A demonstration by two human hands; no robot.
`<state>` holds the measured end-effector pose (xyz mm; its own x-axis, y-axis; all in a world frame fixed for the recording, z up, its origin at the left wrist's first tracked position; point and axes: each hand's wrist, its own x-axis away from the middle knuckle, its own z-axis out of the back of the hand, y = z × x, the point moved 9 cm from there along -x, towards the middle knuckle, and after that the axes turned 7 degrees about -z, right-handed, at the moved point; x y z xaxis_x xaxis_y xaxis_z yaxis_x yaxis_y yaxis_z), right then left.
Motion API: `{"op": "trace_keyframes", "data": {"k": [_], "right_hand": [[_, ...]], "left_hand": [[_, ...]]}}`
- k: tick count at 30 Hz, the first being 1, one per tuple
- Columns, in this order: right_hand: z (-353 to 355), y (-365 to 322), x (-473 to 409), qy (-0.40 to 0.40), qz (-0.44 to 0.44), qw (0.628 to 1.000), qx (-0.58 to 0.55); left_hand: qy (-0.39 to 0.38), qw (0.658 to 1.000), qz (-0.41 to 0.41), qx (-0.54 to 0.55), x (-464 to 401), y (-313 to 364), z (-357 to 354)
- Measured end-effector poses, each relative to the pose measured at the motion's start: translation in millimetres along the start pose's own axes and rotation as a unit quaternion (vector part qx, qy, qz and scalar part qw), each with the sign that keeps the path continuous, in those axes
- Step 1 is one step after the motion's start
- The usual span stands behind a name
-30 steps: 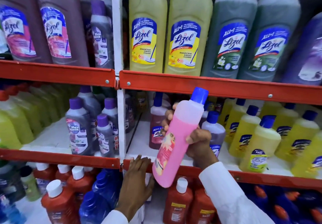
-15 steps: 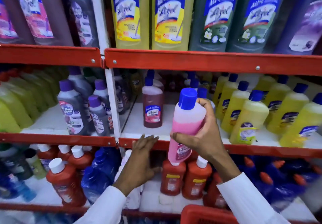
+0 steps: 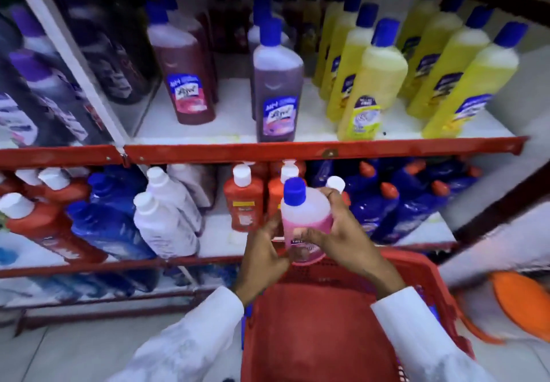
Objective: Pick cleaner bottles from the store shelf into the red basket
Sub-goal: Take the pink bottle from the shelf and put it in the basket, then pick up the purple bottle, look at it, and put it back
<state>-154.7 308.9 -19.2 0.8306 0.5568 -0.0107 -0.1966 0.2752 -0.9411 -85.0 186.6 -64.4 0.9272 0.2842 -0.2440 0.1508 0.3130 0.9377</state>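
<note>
1. One pink cleaner bottle (image 3: 305, 218) with a blue cap, upright, held over the far rim of one red basket (image 3: 321, 322).
2. Two hands on it: right hand (image 3: 342, 233) wrapped around the body in a closed grip; left hand (image 3: 263, 250) pressed to its lower left side, fingers touching.
3. Two white sleeves (image 3: 416, 331) at the bottom.
4. Behind, on the lower shelf (image 3: 220, 227): red-orange bottles (image 3: 244, 200) with white caps, two white bottles (image 3: 163, 221), blue bottles (image 3: 375, 203), count unclear.
5. Above: one maroon bottle (image 3: 186, 75), one purple bottle (image 3: 278, 84), roughly seven yellow bottles (image 3: 372, 84).
</note>
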Motion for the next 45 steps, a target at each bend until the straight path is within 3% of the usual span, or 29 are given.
{"op": "trace_keyframes", "data": {"k": [5,13,21,27,31,34,37,42,45], "right_hand": [[7.0,85.8,10.3,-0.006,-0.03,0.992,0.12],[-21.1,201.5,16.0,-0.012,-0.135,0.983,0.125],[-46.1,259.4,9.1,-0.028,-0.178,0.975,0.13],[-55.6,268.9,9.8,-0.035,-0.189,0.976,0.104],[-49.0,259.9,5.7,-0.055,-0.198,0.972,0.113],[-32.5,230.4,-0.1,-0.062,-0.167,0.975,0.137],[-3.8,164.1,-10.8,-0.012,-0.096,0.984,0.152],[40.3,22.6,-18.7,0.153,0.053,0.975,0.149],[49.2,-39.4,-20.6,0.234,0.123,0.957,0.117]], "left_hand": [[-0.045,0.995,0.086,-0.011,21.9,-73.5,-49.1],[-0.049,0.975,0.206,-0.066,52.5,-174.9,-90.0],[-0.054,0.929,0.329,-0.162,70.3,-220.6,-100.4],[-0.043,0.916,0.362,-0.17,80.5,-228.7,-96.5],[-0.015,0.943,0.301,-0.141,80.0,-238.2,-82.1],[-0.04,0.947,0.232,-0.218,53.1,-139.3,-62.1],[-0.008,0.95,0.103,-0.295,30.9,-53.6,-37.2],[0.047,0.89,-0.085,-0.444,-5.9,54.5,-3.7],[0.072,0.857,-0.115,-0.498,-26.5,82.2,14.8]]}}
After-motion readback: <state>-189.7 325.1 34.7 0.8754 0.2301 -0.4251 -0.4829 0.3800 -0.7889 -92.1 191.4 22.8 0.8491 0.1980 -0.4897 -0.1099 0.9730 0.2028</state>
